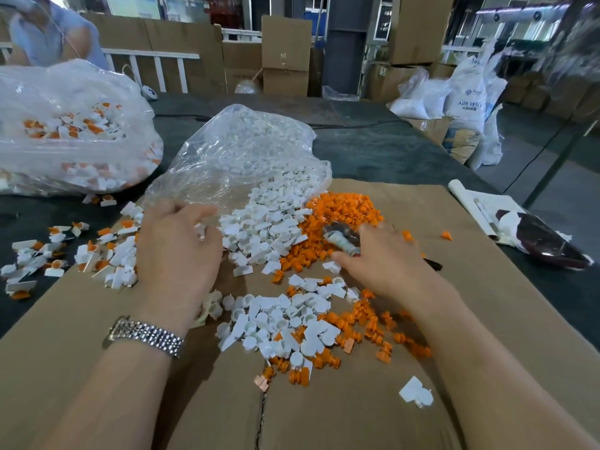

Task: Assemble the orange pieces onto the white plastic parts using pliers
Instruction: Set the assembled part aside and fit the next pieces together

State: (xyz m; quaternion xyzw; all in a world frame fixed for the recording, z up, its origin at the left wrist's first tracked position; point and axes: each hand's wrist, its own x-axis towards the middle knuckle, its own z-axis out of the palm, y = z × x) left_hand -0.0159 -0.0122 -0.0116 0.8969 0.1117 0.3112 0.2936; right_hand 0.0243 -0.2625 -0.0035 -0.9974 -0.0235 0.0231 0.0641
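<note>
A lone white plastic part lies nearest, on the cardboard sheet. Beyond it, loose white plastic parts mix with orange pieces, the orange heaped just right of the white spill from a clear bag. The left hand, a metal watch at its wrist, curls its fingers round a small white part at the bag's mouth. The right hand grips what seem to be the pliers, blurred, over the orange heap. Assembled pieces lie to the left.
</note>
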